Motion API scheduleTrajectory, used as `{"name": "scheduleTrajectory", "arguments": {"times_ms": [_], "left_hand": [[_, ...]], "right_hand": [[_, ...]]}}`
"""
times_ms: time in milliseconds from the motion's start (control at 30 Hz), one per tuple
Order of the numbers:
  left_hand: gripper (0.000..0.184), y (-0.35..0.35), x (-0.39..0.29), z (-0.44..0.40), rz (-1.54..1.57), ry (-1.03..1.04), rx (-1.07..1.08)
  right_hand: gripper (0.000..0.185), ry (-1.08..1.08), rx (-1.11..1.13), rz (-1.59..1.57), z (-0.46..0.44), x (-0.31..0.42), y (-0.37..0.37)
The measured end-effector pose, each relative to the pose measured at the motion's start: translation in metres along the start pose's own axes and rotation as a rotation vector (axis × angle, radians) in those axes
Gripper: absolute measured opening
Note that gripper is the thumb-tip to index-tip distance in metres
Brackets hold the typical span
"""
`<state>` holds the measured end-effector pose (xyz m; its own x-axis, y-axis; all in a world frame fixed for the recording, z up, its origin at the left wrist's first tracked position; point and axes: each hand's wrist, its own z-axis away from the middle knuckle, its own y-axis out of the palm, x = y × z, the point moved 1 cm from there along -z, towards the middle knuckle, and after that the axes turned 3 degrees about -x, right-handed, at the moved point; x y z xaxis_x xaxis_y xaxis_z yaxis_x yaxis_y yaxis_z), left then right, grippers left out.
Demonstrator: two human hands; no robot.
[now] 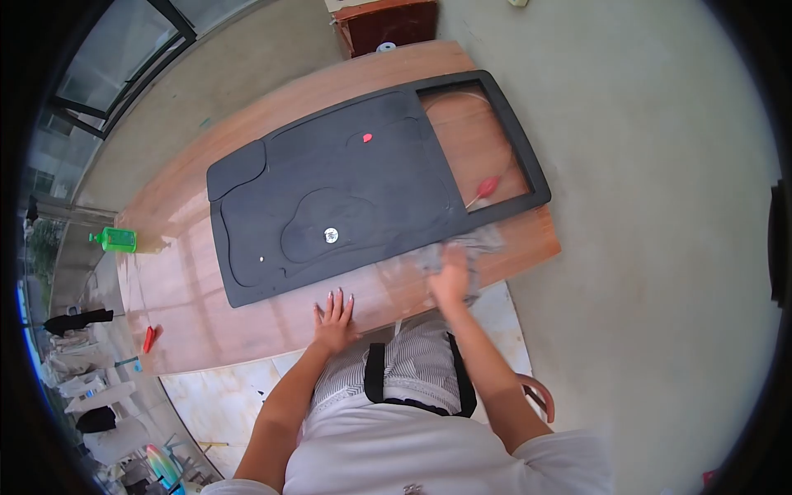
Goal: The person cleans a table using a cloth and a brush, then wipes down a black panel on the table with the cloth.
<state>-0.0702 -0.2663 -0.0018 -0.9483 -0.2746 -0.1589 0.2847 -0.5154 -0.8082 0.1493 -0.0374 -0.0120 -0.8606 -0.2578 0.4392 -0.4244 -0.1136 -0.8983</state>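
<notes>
My left hand (334,323) lies flat on the wooden table (190,330) near its front edge, fingers spread, with nothing in it. A grey cloth (483,241) is under and around my right hand (450,276), which is smeared by motion; its fingers cannot be made out. Just beyond both hands lies a large dark grey panel (313,181) with a rectangular opening at its right end. On the panel are a red piece (367,138) and a round white sticker (332,235). Through the opening a pink bulb (488,186) with a thin tube shows.
A green bottle (118,240) stands at the table's left end, and a red tool (149,339) lies nearer me. Behind the table is a dark red cabinet (392,29) beside a white roll (386,48). A curved chair arm (540,396) is at my right.
</notes>
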Motion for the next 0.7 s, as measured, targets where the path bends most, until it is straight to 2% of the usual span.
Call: {"name": "scheduleTrajectory", "arguments": {"times_ms": [100, 200, 233, 300, 367, 400, 467, 567, 633, 700], "left_hand": [[0.118, -0.008, -0.002, 0.0, -0.032, 0.031, 0.057], [0.114, -0.01, 0.004, 0.0, -0.044, 0.049, 0.115], [0.11, -0.017, 0.004, 0.004, -0.029, 0.069, 0.09], [0.106, -0.008, 0.02, 0.006, -0.02, 0.108, -0.016], [0.103, -0.008, 0.031, 0.011, -0.019, 0.085, -0.078], [0.101, -0.015, 0.035, 0.018, -0.022, 0.042, -0.083], [0.1, -0.016, 0.05, 0.028, -0.021, -0.002, -0.088], [0.099, -0.002, 0.072, 0.034, -0.011, 0.011, -0.126], [0.098, 0.003, 0.069, 0.031, 0.031, -0.004, -0.156], [0.097, 0.004, 0.067, 0.032, 0.051, -0.013, -0.164]], "right_hand": [[0.07, -0.247, 0.202, 0.037, 0.051, 0.088, 0.027], [0.076, -0.414, 0.166, 0.01, 0.068, 0.089, 0.035], [0.075, -0.353, 0.16, -0.136, 0.062, 0.076, 0.032], [0.071, -0.263, 0.118, -0.082, 0.044, 0.036, 0.024], [0.066, -0.141, -0.117, 0.023, 0.021, -0.02, 0.018], [0.064, -0.043, -0.152, 0.022, 0.006, -0.047, 0.006], [0.06, 0.187, -0.104, -0.017, -0.021, -0.069, -0.027], [0.057, 0.14, -0.111, 0.129, -0.02, -0.031, -0.03], [0.055, 0.019, -0.102, 0.135, -0.001, 0.0, -0.007], [0.055, -0.121, 0.02, 0.064, 0.036, 0.067, 0.012]]}}
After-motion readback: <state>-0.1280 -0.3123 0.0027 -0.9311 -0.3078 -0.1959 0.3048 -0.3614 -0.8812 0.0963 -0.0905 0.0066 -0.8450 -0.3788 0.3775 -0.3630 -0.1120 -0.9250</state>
